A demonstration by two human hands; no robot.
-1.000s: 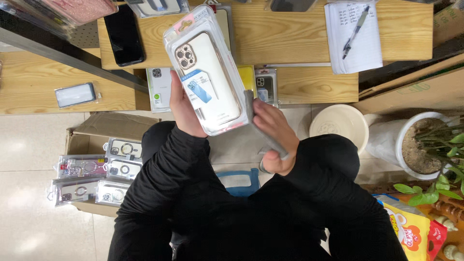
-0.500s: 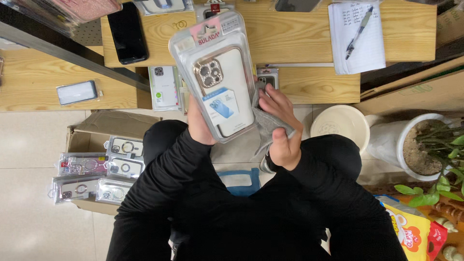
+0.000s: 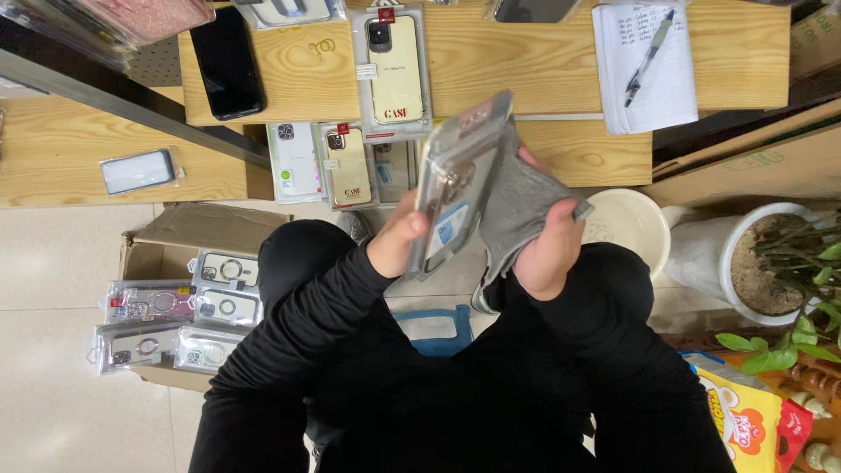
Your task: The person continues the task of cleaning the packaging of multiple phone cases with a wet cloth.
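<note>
My left hand (image 3: 399, 245) grips a clear plastic packet with a phone case (image 3: 455, 184) inside, turned nearly edge-on to me. My right hand (image 3: 547, 250) holds a grey cloth (image 3: 526, 206) pressed against the packet's right face. Both arms wear black sleeves and meet over my lap, just in front of the wooden desk (image 3: 517, 61).
Packaged phone cases (image 3: 394, 74) lie on the desk, with a black phone (image 3: 228, 61) at left and a notepad with pen (image 3: 646, 61) at right. A cardboard box (image 3: 149, 241) of more cases sits on the floor at left. A white bucket (image 3: 626, 223) and potted plant (image 3: 775, 263) stand at right.
The packet has turned from facing me to nearly edge-on and dropped lower. My right hand has moved the grey cloth across its side.
</note>
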